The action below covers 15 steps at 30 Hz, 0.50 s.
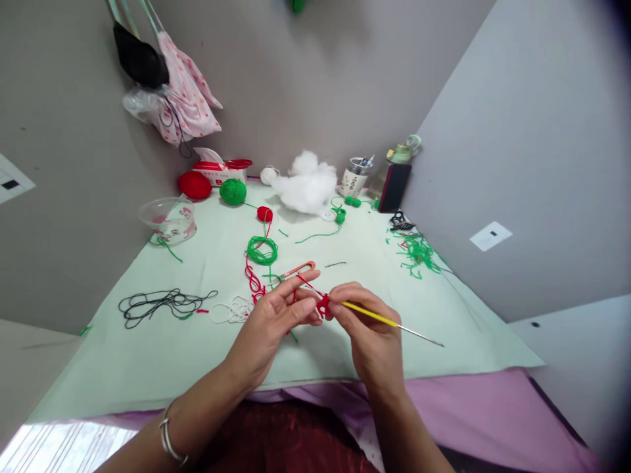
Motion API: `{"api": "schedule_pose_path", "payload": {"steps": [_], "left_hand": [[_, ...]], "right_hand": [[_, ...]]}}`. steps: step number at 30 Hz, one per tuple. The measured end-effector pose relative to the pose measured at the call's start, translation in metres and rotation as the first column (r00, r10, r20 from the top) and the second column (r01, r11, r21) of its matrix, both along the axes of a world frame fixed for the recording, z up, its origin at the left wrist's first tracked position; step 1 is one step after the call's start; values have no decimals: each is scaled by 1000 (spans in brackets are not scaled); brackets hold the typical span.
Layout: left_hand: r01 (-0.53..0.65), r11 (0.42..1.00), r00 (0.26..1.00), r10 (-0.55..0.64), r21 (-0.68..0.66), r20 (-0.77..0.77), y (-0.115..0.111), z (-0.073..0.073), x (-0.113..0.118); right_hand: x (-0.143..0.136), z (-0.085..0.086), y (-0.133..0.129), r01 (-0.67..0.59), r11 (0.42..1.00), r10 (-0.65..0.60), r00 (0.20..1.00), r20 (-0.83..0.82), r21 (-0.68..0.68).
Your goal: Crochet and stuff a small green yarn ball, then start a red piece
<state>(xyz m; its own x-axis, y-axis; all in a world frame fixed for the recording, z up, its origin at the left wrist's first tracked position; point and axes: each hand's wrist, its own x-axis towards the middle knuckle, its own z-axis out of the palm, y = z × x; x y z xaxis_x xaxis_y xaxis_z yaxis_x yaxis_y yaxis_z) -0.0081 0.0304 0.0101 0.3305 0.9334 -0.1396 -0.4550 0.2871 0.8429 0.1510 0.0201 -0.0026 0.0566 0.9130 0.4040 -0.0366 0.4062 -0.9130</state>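
Observation:
My right hand (377,325) is closed round a crochet hook (372,314) with a yellow handle; its bare metal end points down to the right. A small red crochet piece (323,305) sits at the right fingertips, between the two hands. My left hand (276,318) has red yarn (309,284) running over its raised index finger to the piece, with the thumb and lower fingers curled close to it. Behind the left hand lie orange-handled snips (300,268), partly hidden. Loose red yarn (254,279) and white yarn (234,310) lie beside that hand.
On the pale green cloth (221,368) lie a green yarn coil (262,250), black cord (158,305) and green scraps (419,255). Farther back are yarn balls (233,192), white stuffing (308,184), a plastic tub (170,220), a pen can (355,177) and a phone (395,188). Walls enclose the table.

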Motion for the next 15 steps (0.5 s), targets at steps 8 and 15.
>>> {"api": "schedule_pose_path", "payload": {"steps": [8, 15], "left_hand": [[27, 999, 999, -26, 29, -20, 2, 0, -6], [72, 995, 996, -68, 63, -52, 4, 1, -11]], "right_hand": [[-3, -2, -1, -32, 999, 31, 998, -50, -34], [0, -8, 1, -75, 991, 58, 986, -155, -108]]}}
